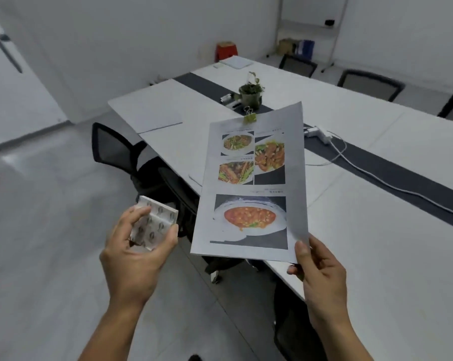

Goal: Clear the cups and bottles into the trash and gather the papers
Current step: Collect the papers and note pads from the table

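Right hand [318, 269] pinching printed sheet [251, 183] near corner, long axis pointing away

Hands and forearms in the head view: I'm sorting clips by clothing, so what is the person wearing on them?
The left hand and right hand are bare, with no gloves and no rings that I can see. The left forearm and right forearm are uncovered down to the frame's bottom edge, with no sleeve, watch or wristband in view.
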{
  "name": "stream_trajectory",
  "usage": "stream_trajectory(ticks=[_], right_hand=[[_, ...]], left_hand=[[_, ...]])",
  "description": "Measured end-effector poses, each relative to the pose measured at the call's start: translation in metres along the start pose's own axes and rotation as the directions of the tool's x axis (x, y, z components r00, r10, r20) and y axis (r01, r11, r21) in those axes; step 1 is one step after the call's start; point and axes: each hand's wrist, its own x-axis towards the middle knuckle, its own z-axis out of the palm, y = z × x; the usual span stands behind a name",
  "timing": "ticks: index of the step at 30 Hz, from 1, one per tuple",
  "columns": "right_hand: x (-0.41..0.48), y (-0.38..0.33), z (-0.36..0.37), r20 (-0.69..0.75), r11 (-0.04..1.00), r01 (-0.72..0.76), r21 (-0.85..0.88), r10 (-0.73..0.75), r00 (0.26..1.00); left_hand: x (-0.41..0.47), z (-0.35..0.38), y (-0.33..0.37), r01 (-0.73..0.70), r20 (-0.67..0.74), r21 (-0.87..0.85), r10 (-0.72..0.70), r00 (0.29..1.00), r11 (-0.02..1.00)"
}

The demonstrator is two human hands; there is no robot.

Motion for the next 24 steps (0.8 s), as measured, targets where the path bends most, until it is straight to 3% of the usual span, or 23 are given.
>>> stream_trajectory(ticks=[11, 20, 24], right_hand=[[-0.013, -0.027, 0.321, 0.324, 0.979, 0.134, 0.153, -0.177, 0.929], [0.037, -0.015, 0.502, 0.318, 0.969, 0.161, 0.189, -0.215, 0.923], [0.096, 0.011, 0.577, 0.288, 0.97, 0.149, 0.192, -0.201, 0.936]], left_hand=[[0.165, -0.182, -0.105, -0.044, -0.323, -0.076, 0.017, 0.946, 0.996], [0.33, -0.213, -0.185, -0.108, -0.334, -0.053, 0.084, 0.939, 0.993], [0.408, -0.198, -0.244, -0.062, -0.337, -0.081, 0.031, 0.941, 0.995]])
